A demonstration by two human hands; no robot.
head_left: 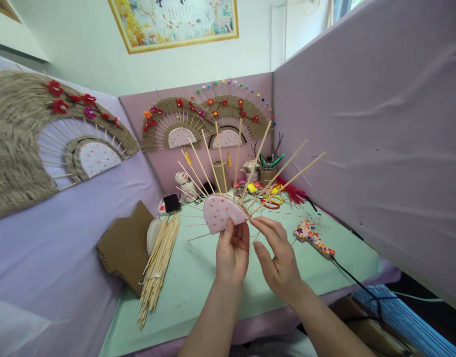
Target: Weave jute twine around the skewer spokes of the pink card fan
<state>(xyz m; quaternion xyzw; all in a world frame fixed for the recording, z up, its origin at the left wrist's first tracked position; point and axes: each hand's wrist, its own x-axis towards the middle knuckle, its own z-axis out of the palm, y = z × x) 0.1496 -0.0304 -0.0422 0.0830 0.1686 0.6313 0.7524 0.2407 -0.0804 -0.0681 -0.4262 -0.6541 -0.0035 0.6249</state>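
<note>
My left hand [233,245] grips the lower edge of a fan frame [221,212], thumb on the front and fingers behind. The frame is a half-round panel covered in white cloth with pink dots, and thin wooden sticks [218,158] fan out from its curved edge. Several sticks at the left look thinner and end-on. With fingers spread, my right hand [278,258] is at the frame's right corner, its index fingertip at or very near the lowest stick. Whether that fingertip presses on it, I cannot tell. Twine shows behind the hands.
A bundle of wooden sticks [159,267] lies left beside brown cardboard [126,243]. A flower-patterned glue gun [313,239] with a black cord rests right. Scissors [271,201], a twine spool [221,176] and a tin of pliers [268,173] stand behind. Finished fans [178,116] hang on the partitions.
</note>
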